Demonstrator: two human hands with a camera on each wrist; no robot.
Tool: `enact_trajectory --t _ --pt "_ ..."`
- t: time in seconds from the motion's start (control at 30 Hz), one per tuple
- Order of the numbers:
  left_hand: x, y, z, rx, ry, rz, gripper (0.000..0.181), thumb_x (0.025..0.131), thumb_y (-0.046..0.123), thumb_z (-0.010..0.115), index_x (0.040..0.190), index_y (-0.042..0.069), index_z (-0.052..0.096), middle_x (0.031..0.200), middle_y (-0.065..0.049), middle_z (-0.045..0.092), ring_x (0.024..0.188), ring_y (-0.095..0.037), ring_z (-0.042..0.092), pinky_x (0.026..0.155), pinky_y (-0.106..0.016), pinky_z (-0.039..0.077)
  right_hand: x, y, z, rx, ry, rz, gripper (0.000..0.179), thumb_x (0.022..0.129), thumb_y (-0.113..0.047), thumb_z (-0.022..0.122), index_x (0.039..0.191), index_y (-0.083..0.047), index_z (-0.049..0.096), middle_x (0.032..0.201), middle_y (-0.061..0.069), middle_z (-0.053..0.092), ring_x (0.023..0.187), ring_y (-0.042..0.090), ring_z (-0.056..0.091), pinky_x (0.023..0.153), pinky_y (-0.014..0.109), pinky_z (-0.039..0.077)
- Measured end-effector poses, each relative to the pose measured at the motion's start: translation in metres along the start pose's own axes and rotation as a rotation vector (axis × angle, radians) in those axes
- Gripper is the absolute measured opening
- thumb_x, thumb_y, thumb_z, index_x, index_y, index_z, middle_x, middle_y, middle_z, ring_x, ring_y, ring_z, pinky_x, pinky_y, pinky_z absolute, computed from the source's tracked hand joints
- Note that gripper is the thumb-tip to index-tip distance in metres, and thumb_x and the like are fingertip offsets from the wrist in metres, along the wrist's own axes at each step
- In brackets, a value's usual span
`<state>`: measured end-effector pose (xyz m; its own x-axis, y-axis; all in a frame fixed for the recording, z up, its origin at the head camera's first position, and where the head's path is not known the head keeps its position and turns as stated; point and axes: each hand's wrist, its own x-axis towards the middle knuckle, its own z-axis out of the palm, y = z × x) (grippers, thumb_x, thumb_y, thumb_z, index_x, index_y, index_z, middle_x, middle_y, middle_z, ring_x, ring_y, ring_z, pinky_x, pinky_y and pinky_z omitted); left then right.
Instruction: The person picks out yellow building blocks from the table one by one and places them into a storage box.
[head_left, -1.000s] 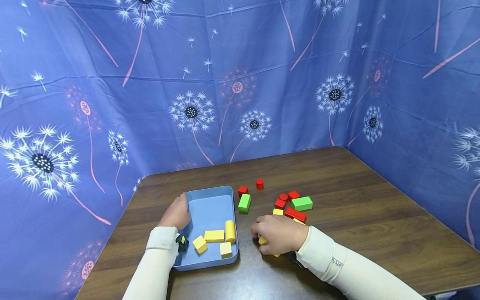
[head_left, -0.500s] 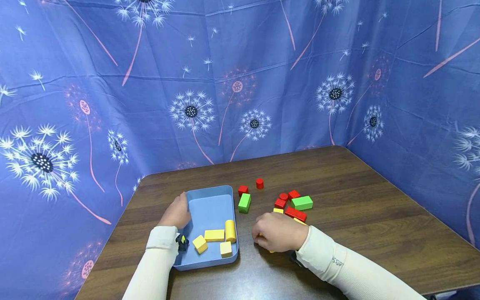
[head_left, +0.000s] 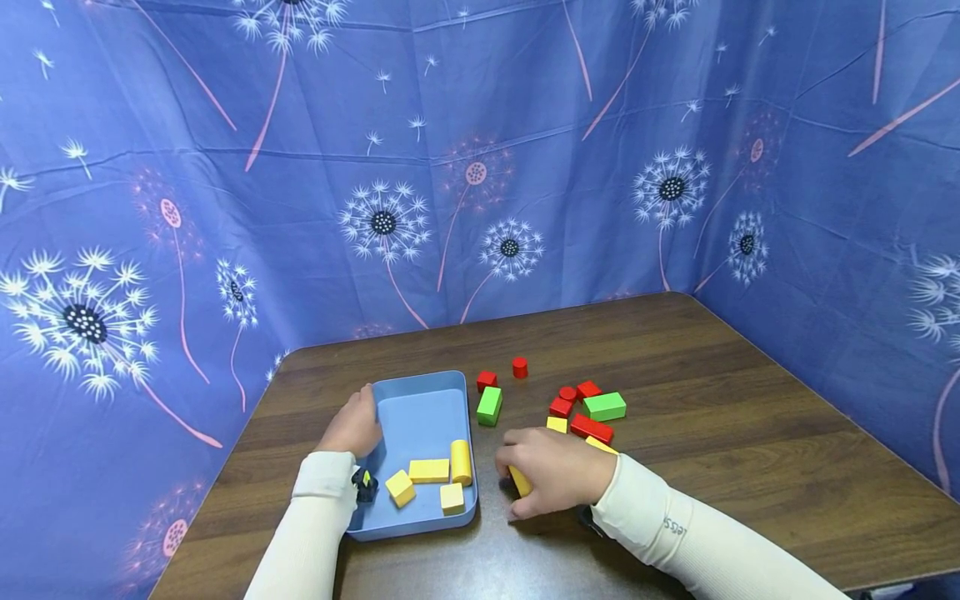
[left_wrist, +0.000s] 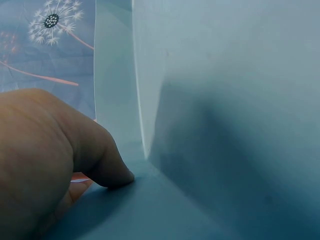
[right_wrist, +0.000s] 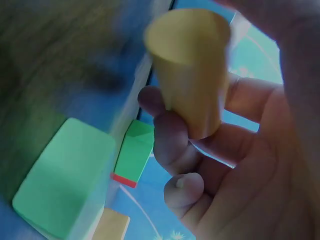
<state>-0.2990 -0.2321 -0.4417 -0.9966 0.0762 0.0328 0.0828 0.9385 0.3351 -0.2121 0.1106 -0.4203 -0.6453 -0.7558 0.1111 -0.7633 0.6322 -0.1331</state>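
Inside the right hand [head_left: 561, 468], a cylinder [right_wrist: 191, 80] slants lengthwise toward the wrist camera.

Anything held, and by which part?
The right hand holds a yellow cylinder by its curved side; the left hand grips the blue tray by its left wall.

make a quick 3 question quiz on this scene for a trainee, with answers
1. True or false: the left hand grips the edge of the blue tray.
2. How many yellow blocks can be seen in the tray?
3. Fill in: the right hand holds a yellow piece shaped like a ____.

Key: 1. True. 2. Four. 3. Cylinder.
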Motion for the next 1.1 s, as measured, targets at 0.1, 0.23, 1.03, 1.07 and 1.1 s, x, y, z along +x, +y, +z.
enact_trajectory --t 0.1,0.23,1.03,1.07,1.1 --pt "0.0001 0.0008 -0.0004 -0.002 -0.001 0.001 0.070 0.099 0.004 0.050 0.157 -0.016 0.017 0.156 -0.039 0.036 0.144 -0.051 0.041 0.119 -0.062 0.038 -0.0002 -0.0006 -0.0007 0.000 -0.011 -0.004 0.040 0.071 -0.046 0.091 0.097 -0.024 0.070 0.092 -0.013 0.055 0.073 0.002 0.050 0.061 0.016 0.046" --pt "-0.0004 0.0008 -0.0011 -0.008 0.002 0.002 0.069 0.099 0.004 0.050 0.157 -0.016 0.018 0.156 -0.039 0.036 0.144 -0.051 0.041 0.119 -0.063 0.038 0.0002 -0.0004 -0.0009 -0.011 0.014 -0.008 0.038 0.071 -0.039 0.092 0.098 -0.023 0.070 0.097 -0.011 0.058 0.078 0.003 0.051 0.066 0.017 0.049" --pt "0.0001 -0.0006 0.0005 -0.007 0.008 -0.006 0.069 0.100 0.004 0.050 0.158 -0.015 0.017 0.156 -0.038 0.037 0.144 -0.051 0.041 0.117 -0.063 0.039 0.0013 0.0002 -0.0004 0.053 0.153 -0.065 0.053 0.079 -0.029 0.081 0.128 -0.016 0.064 0.115 -0.006 0.049 0.081 0.003 0.051 0.068 0.014 0.048" --pt "0.0003 -0.0006 0.0005 -0.006 0.009 -0.004 0.070 0.099 0.004 0.050 0.157 -0.015 0.017 0.156 -0.038 0.037 0.144 -0.051 0.041 0.118 -0.063 0.039 0.0016 0.0001 -0.0003 0.052 0.160 -0.066 0.055 0.079 -0.030 0.080 0.129 -0.016 0.063 0.115 -0.007 0.050 0.083 0.003 0.052 0.071 0.015 0.049" --pt "0.0005 -0.0007 0.0006 -0.006 0.010 -0.001 0.070 0.099 0.004 0.050 0.157 -0.015 0.017 0.155 -0.039 0.037 0.144 -0.052 0.042 0.118 -0.063 0.039 0.0018 0.0000 0.0000 0.045 0.167 -0.068 0.056 0.079 -0.031 0.079 0.130 -0.016 0.061 0.116 -0.007 0.051 0.087 0.004 0.052 0.074 0.017 0.050"
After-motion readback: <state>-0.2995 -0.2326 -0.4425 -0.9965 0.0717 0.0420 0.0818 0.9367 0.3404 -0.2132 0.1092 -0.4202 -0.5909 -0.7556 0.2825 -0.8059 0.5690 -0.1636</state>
